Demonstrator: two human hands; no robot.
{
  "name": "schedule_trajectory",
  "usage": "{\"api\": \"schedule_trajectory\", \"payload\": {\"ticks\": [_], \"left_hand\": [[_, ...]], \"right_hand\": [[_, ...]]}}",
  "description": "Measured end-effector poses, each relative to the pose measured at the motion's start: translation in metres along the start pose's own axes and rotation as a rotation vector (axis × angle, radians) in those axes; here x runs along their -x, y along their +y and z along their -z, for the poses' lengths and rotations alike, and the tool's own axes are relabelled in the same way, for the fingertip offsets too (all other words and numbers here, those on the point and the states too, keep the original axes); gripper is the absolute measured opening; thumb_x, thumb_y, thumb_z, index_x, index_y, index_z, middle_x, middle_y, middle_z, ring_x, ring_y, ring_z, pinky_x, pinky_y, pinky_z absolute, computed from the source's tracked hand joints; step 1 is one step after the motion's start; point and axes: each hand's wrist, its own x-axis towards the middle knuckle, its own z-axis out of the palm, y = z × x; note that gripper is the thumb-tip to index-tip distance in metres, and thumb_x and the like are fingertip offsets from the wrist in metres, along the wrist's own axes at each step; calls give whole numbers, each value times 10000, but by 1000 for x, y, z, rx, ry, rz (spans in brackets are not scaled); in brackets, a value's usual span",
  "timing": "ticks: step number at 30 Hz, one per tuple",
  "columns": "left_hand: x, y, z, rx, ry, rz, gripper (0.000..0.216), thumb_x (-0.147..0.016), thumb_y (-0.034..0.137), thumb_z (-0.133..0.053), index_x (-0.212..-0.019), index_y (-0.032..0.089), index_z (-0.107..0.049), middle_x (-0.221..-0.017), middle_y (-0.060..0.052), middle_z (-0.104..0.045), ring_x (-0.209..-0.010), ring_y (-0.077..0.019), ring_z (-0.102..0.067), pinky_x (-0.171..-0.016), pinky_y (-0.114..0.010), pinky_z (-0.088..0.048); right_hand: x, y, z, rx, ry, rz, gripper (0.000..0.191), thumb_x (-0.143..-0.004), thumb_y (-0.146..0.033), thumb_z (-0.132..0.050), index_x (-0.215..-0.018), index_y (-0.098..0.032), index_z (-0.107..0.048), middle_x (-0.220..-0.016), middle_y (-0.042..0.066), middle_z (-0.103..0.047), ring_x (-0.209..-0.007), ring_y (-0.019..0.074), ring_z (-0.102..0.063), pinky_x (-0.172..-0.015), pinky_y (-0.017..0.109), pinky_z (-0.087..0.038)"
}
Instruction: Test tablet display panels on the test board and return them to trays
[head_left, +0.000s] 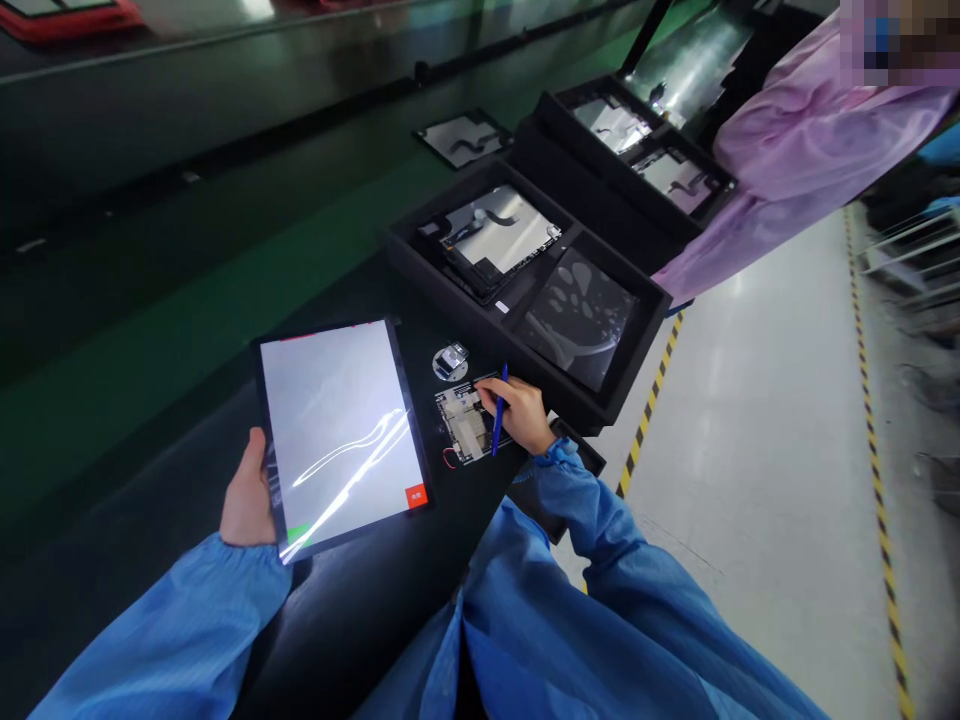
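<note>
My left hand grips the left edge of a tablet, thumb at the side and fingers hidden beneath it. The tablet's lit screen is white, with a red box and a green patch at its lower corners and glare streaks across it. My right hand is closed around a blue pen, which stands nearly upright in the fingers. That hand is over the right side of a circuit board with a red wire at its lower left. Above the board lies a round white piece bearing a small metallic part.
A black two-compartment tray holds an opened device and a dark film-covered panel. Farther back stand another tray and a loose panel. A person in a pink sleeve is at the right, beside a striped floor line.
</note>
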Motion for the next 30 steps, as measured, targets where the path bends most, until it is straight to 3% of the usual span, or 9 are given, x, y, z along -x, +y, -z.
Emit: {"api": "schedule_trajectory", "payload": {"ticks": [7, 12, 14, 16, 22, 25, 27, 30], "left_hand": [[5, 1, -6, -48, 19, 13, 468, -1065, 382, -241, -1313, 167, -574, -719, 26, -762, -768, -221, -753, -750, -382, -640], [12, -2, -14, -36, 32, -15, 497, -1053, 408, -332, -1417, 124, -516, -744, 6, -767, -853, -233, -756, -827, -363, -630], [11, 0, -14, -48, 77, -36, 496, -1049, 354, -377, -1471, 108, -462, -769, 1, -773, -856, -234, -758, -834, -353, -629], [8, 2, -12, -92, 107, -52, 503, -1055, 302, -357, -1522, 119, -393, -802, 6, -781, -838, -231, -760, -825, -364, -634], [5, -2, 3, -238, 154, -169, 726, -990, 183, -523, -1605, 260, -144, -811, 98, -781, -886, -167, -753, -847, -245, -607], [7, -7, 9, -375, 130, -241, 830, -925, 136, -602, -1603, 226, -132, -840, 80, -786, -1032, -169, -713, -890, -209, -573], [12, -7, 11, -485, 102, -261, 898, -902, 212, -641, -1606, 252, -84, -921, 66, -786, -1107, -200, -685, -882, -239, -594], [28, 7, 10, -620, -115, -203, 846, -911, 405, -623, -1604, 331, -145, -1079, 43, -770, -1132, -266, -684, -869, -331, -635]], "right_hand": [[-3, -2, 5, 144, -97, -30, 235, -981, -278, -532, -1031, -196, -746, -869, 66, -730, -802, 178, -672, -777, 260, -495], [2, -33, 6, -52, -60, -79, 129, -916, -263, -599, -915, -196, -710, -732, -7, -674, -682, 124, -622, -715, 209, -460], [2, -49, 5, -70, -160, -104, 65, -841, -262, -687, -860, -199, -681, -701, -30, -655, -673, 119, -615, -703, 205, -440], [-2, -60, 5, -13, -271, -148, 119, -787, -272, -744, -836, -202, -660, -716, -30, -663, -683, 127, -620, -694, 214, -423], [-23, -77, 12, 250, -504, -193, 193, -779, -363, -724, -868, -199, -676, -777, 41, -727, -752, 223, -699, -651, 271, -423], [-27, -84, 11, 299, -528, -212, 285, -768, -415, -716, -907, -166, -695, -825, 103, -750, -783, 282, -729, -651, 302, -460], [-28, -87, 9, 291, -508, -222, 348, -761, -431, -720, -944, -136, -700, -857, 139, -756, -807, 304, -737, -669, 317, -485], [-27, -86, 6, 253, -483, -231, 357, -754, -419, -733, -944, -118, -703, -875, 159, -757, -834, 312, -742, -696, 322, -505]]}}
